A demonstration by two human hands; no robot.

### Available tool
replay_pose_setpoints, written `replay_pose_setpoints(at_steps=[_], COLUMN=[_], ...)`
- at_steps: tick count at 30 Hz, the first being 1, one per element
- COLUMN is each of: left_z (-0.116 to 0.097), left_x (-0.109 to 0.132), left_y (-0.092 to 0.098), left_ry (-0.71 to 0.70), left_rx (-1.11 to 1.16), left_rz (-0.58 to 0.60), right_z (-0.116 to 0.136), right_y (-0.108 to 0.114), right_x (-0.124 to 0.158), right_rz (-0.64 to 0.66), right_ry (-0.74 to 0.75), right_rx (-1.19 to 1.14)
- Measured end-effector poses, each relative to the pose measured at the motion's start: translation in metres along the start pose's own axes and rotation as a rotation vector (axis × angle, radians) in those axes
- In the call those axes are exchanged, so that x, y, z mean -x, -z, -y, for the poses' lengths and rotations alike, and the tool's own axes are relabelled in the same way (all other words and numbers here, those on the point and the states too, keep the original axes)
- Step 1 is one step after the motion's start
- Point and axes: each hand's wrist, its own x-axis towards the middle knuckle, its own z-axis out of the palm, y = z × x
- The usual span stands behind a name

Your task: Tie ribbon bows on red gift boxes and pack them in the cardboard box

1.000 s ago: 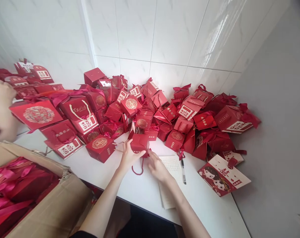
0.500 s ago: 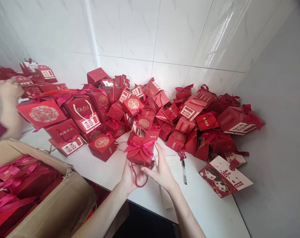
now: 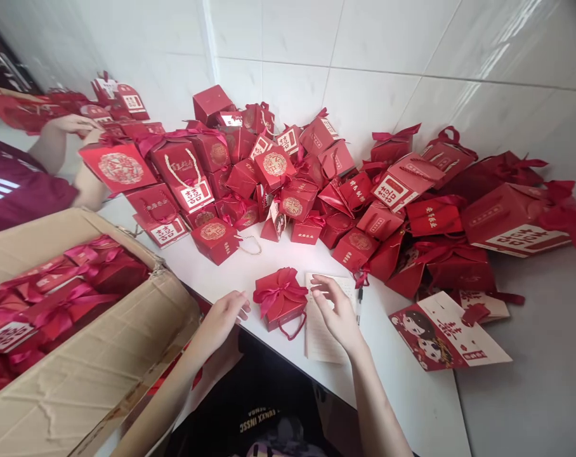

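Note:
A small red gift box (image 3: 281,301) with a ribbon bow and a cord loop stands on the white table (image 3: 412,400) near its front edge. My left hand (image 3: 224,317) hovers just left of it, fingers loosely spread, holding nothing. To the box's right is my right hand (image 3: 338,314), also open, above a sheet of handwritten paper (image 3: 322,330). Neither hand touches the box.
A big heap of red gift boxes (image 3: 316,184) covers the back of the table against the tiled wall. A cardboard carton (image 3: 92,374) full of ribboned boxes sits at the left. A pen (image 3: 359,303) lies by the paper. Another person's arm (image 3: 54,146) works at far left.
Both hands held the ribboned box up half a second ago; now it sits on the table nearer the front edge and both hands have let go. The view has shifted right.

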Motion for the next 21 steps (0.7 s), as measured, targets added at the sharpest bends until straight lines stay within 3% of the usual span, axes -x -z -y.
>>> replay_pose_setpoints(at_steps=[4,9,17,21], left_z=[-0.009,-0.007,0.014,0.012], left_x=[0.009,0.008,-0.002,-0.008], left_y=[-0.018,-0.030,-0.010,-0.002], left_ry=[0.041,-0.046,-0.001,-0.006], left_rx=[-0.073,0.099,0.285,0.265], left_rz=[0.165,0.148,0.238,0.305], right_z=[0.006,0.003,-0.001,0.011], right_y=[-0.008,-0.024,-0.034,-0.043], right_x=[-0.029,-0.054,-0.047,-0.045], right_rz=[0.062,0.175,0.126,0.130], right_ry=[-0.185,-0.260,-0.274,-0.270], right_rx=[0.000,-0.161,-0.291,-0.266])
